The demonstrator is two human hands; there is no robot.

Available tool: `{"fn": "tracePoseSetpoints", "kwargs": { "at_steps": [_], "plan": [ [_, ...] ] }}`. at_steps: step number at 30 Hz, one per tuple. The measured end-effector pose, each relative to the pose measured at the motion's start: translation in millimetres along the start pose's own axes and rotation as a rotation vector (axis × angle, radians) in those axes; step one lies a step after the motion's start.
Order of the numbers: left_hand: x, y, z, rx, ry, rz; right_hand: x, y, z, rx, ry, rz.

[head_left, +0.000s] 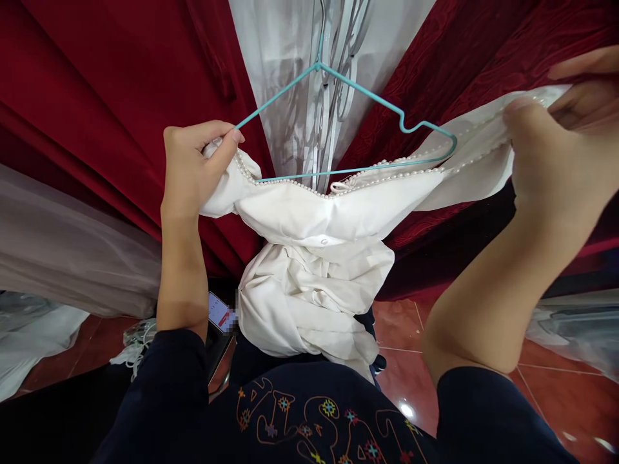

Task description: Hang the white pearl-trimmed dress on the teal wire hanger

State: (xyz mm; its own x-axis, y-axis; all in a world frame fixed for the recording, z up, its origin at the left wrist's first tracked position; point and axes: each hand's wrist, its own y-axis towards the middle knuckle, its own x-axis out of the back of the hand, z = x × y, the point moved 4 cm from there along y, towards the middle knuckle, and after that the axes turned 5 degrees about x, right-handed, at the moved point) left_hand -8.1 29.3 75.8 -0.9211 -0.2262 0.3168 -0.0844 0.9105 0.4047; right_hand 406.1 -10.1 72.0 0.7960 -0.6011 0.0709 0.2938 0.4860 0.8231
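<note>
- The left hand (193, 169) was closed in a pinch on one end of a white garment (314, 258), thumb pressed over the gathered cloth at the top corner.
- The right hand (551, 135) was likewise shut on the other end, fingers curled around a stretched band of the same fabric, close to the camera and partly out of view.
- Between the two hands the white garment hung spread at its upper edge; the cloth looked smooth and satiny, bunched into thick soft folds below the hands and falling toward the person's lap.
- A pearl bead trim (309, 188) ran along the garment's top edge from the left hand's fingertips across to the right hand, small round beads in a single row.
- A teal wire hanger (348, 173), thin and triangular, sat just above that edge between the hands, its lower bar lying close along the beaded line and its far shoulder tucked inside the fabric near the right hand.
- Behind the hands, deep red drapes (111, 96) with a velvety, crinkled surface framed a sheer white curtain (280, 58); white ornate metalwork (333, 84) showed behind the hanger's hook.
- Below the left forearm lay a phone (220, 312) with a lit screen, partly hidden by the arm and the hanging cloth.
- Beneath the right arm, glossy red floor tiles (546, 380) caught the light.
- The person's dark embroidered top (300, 412) filled the bottom of the view.
</note>
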Motion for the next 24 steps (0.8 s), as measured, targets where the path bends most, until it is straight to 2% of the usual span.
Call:
{"fn": "tracePoseSetpoints", "kwargs": {
  "at_steps": [4, 8, 10, 13, 14, 17, 19, 21, 24],
  "plan": [
    [-4.1, 0.3, -2.5, -0.243, 0.136, 0.061, -21.0, 13.3, 17.3, 0.077, 0.005, 0.087],
    [-5.8, 5.9, 6.7, -0.301, 0.138, 0.048, -54.9, 14.6, 33.0, 0.097, 0.022, 0.139],
    [-4.8, 11.3, 12.6, -0.352, 0.147, 0.030, -67.9, 3.4, 42.8, 0.129, -0.012, 0.157],
    [-3.3, 17.3, 18.6, -0.439, 0.189, 0.033, -80.5, -26.1, 62.7, 0.289, 0.000, 0.140],
    [-2.7, 17.8, 19.1, -0.454, 0.207, 0.034, -87.0, -37.3, 67.7, 0.334, 0.019, 0.201],
    [-2.4, 13.5, 15.3, -0.478, 0.245, 0.039, -114.6, -69.0, 69.2, 0.381, 0.029, 0.562],
    [-3.1, 8.3, 12.4, -0.464, 0.238, 0.041, -130.0, -83.5, 59.8, 0.361, -0.021, 0.716],
    [-3.0, 4.2, 13.5, -0.401, 0.189, 0.016, -137.9, -91.1, 49.2, 0.330, -0.075, 0.721],
    [1.5, 0.6, 21.9, -0.267, 0.061, -0.089, -138.0, -98.5, 42.9, 0.301, -0.117, 0.628]
  ]
}}
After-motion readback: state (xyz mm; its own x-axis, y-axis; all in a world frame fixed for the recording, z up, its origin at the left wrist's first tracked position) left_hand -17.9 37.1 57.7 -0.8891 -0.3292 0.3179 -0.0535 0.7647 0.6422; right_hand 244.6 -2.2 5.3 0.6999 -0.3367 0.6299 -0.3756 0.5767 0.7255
